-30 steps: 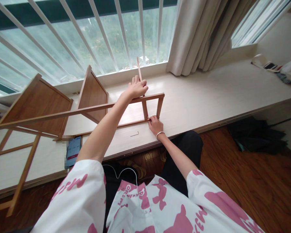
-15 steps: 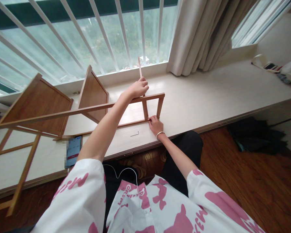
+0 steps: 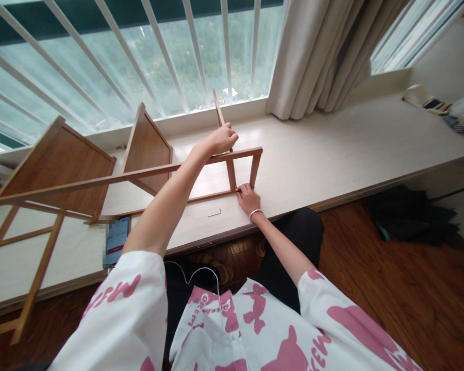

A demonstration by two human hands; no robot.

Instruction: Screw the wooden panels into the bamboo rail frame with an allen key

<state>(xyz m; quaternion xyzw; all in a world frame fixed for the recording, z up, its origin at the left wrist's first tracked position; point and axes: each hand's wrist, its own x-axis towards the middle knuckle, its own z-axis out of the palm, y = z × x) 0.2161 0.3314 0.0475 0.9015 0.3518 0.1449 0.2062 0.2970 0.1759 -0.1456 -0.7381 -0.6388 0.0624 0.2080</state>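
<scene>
A wooden shelf frame (image 3: 150, 174) lies on its side along a pale ledge, with two brown panels, one a smaller panel (image 3: 146, 149), standing up from it. Reaching over the upper rail, my left hand (image 3: 223, 138) is closed around a thin wooden slat (image 3: 218, 107) that rises toward the window. My right hand (image 3: 249, 199) has its fingers closed at the lower corner of the frame, near the foot of a short crosspiece (image 3: 231, 174). What lies under its fingertips is partly hidden. A small hex key (image 3: 214, 213) rests on the ledge left of that hand.
A phone (image 3: 116, 239) lies near the ledge's front edge at the left. White bars (image 3: 195, 51) cross the window behind, beside a beige curtain (image 3: 305, 62). The frame's ladder-like end (image 3: 38, 278) juts over the front edge. A dark cloth heap (image 3: 410, 216) is on the floor.
The slat's top end has tipped a little to the left, and more of its broad face shows. My left hand has shifted only slightly; my right hand stays at the corner.
</scene>
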